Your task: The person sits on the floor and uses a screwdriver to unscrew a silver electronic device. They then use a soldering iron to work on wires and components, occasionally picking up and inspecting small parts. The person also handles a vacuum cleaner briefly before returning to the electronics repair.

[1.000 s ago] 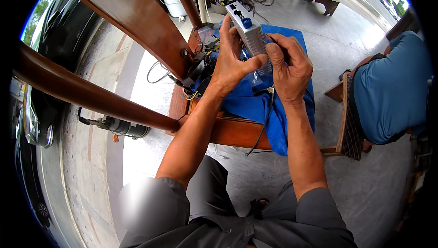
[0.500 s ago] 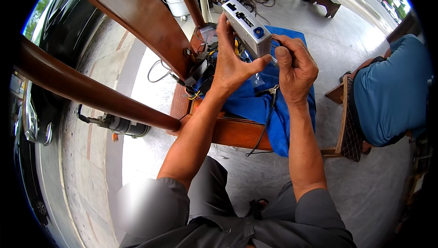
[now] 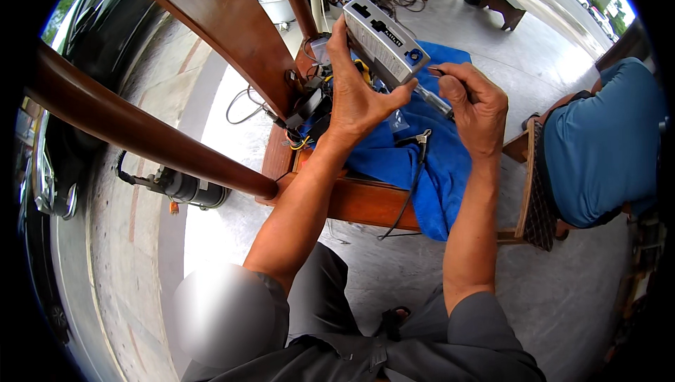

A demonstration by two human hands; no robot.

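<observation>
My left hand [image 3: 355, 97] is wrapped round a silver metal electronics box [image 3: 387, 39], tilted over the bench. Black connector sockets and a blue round connector [image 3: 415, 56] show on its upper face. To the right of the box, my right hand [image 3: 479, 108] is closed, thumb against the bent index finger. A thin dark tip [image 3: 437, 70] sticks out by the index finger; what it belongs to is hidden. Between the box and the right hand shows a slim tool with a clear handle [image 3: 434, 103]; I cannot tell whether the hand holds it.
Below is a wooden bench [image 3: 365, 203] with a blue cloth [image 3: 436, 185], a black cable [image 3: 420, 164] and tangled wires [image 3: 309, 118]. Wooden posts [image 3: 162, 136] stand at the left, beside a black cylindrical device [image 3: 186, 189]. A seated person [image 3: 601, 143] is at the right.
My right hand has moved right and slightly down, away from the box's blue-connector end. The clear-handled tool shows more fully. The left hand still holds the box, turned slightly.
</observation>
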